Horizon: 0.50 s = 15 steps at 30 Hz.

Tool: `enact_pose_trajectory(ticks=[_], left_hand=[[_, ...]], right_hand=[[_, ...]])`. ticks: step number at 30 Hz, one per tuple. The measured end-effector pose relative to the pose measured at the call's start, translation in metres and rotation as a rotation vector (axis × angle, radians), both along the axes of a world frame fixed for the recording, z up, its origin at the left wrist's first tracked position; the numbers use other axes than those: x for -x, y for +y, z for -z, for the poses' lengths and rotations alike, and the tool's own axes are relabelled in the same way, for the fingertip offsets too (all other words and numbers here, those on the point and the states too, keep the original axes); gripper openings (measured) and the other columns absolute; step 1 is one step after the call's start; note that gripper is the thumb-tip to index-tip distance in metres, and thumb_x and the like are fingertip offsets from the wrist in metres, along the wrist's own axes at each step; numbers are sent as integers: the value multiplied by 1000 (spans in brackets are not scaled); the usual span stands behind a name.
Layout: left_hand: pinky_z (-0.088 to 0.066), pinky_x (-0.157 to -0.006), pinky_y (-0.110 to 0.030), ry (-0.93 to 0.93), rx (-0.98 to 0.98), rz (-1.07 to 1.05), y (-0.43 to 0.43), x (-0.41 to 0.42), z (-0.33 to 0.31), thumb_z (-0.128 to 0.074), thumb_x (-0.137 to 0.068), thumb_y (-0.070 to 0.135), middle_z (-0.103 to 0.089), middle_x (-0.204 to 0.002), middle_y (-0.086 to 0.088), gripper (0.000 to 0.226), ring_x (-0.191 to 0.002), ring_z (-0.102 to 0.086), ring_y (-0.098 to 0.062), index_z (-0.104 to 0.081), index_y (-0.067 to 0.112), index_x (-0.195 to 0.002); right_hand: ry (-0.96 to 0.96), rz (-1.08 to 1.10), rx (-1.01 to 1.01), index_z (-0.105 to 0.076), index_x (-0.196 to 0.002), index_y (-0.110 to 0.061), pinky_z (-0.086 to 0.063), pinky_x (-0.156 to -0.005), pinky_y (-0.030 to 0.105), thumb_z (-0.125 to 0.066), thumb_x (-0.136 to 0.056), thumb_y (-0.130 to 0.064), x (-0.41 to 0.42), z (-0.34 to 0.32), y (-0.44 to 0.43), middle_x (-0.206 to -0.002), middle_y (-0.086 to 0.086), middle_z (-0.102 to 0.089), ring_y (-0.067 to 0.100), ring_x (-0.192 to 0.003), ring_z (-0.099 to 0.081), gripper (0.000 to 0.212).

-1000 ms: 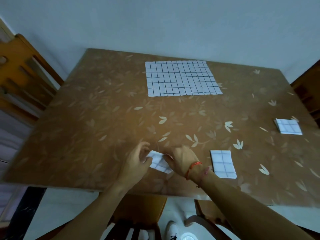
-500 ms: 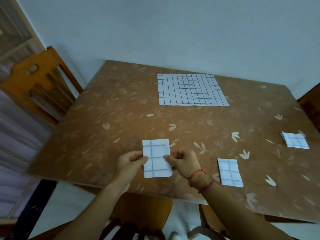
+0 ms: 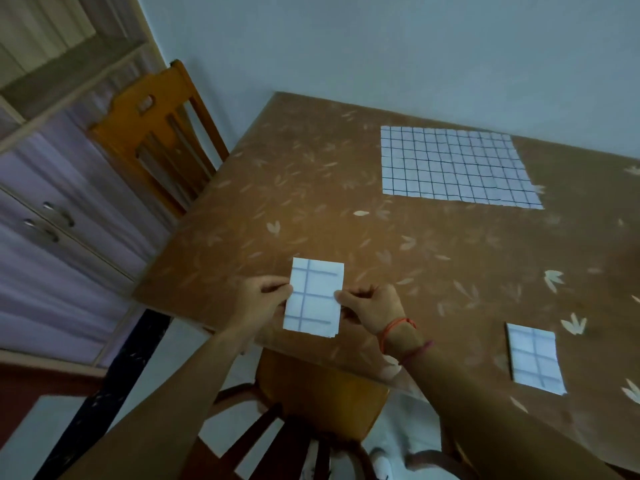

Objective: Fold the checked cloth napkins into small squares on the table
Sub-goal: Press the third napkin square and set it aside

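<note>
"While the small folded white napkin with blue-grey checks is held over the near edge of the brown leaf-patterned tabletop, how is each grip set?"

"The cloth's left edge is pinched between the thumb and fingers of the left hand, and its right edge is pinched in the same way by the right hand. Both grips are narrow and closed on the cloth. Whether the cloth's underside touches the tabletop cannot be told."

"How is the cloth shaped?"

"A rectangle taller than it is wide is presented, two checks across and about three down, slightly blurred."

"What else is carried by the tabletop?"

"A large unfolded white checked napkin is spread flat toward the tabletop's far edge, well apart from both hands. A second folded checked napkin is laid flat by the tabletop's near edge, toward its right side, and is touched by nothing."

"And around the tabletop?"

"An orange-brown wooden chair is stood at the tabletop's left edge, its slatted back upright. Another wooden chair seat is seen under the tabletop's near edge, between the forearms. Red thread bracelets are worn on the right wrist. A pale lilac cabinet with metal handles is seen beyond the tabletop's left edge."
</note>
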<state>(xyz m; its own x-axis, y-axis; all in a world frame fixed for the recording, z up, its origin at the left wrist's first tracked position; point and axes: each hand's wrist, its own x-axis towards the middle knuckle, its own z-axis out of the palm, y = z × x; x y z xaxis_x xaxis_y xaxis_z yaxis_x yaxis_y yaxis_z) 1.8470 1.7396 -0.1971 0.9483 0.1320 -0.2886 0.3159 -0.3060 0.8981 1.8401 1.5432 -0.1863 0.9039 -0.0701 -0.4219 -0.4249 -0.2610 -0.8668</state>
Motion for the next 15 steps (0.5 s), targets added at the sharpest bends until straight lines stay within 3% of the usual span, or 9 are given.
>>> enact_pose_trajectory(ticks=[4, 8, 11, 15], left_hand=[[-45, -61, -9, -26, -88, -16, 23, -19, 9, -69, -86, 7, -67, -95, -1, 19, -82, -59, 0, -70, 3, -104], [-52, -70, -25, -18, -149, -32, 45, -42, 23, -72, -82, 6, -68, -89, -3, 11, -82, -62, -8, -70, 5, -93], [-57, -73, -35, 6, -187, -20, 61, -58, 38, -72, -81, 6, -67, -82, 4, 9, -82, -65, -11, -71, 8, -90], [-59, -67, -35, 33, -234, -29, 77, -77, 60, -74, -79, 6, -71, -86, -7, 12, -76, -67, -17, -73, 7, -91]], right_hand=[[63, 2, -42, -72, -80, 4, -53, -44, 21, -71, -82, -9, -19, 9, 23, -52, 5, -63, 9, -38, -57, 12], [140, 34, -76, -66, -88, 14, -49, -37, 19, -71, -81, -3, -43, 27, 47, -42, 0, -60, 6, -32, -56, 19], [194, 35, -102, -62, -81, 4, -53, -40, 23, -72, -80, -3, -60, 42, 64, -53, 7, -63, 8, -36, -59, 12], [230, 40, -39, -60, -74, -10, -55, -45, 25, -74, -79, -8, -83, 71, 81, -68, 13, -66, 17, -53, -65, 15]])
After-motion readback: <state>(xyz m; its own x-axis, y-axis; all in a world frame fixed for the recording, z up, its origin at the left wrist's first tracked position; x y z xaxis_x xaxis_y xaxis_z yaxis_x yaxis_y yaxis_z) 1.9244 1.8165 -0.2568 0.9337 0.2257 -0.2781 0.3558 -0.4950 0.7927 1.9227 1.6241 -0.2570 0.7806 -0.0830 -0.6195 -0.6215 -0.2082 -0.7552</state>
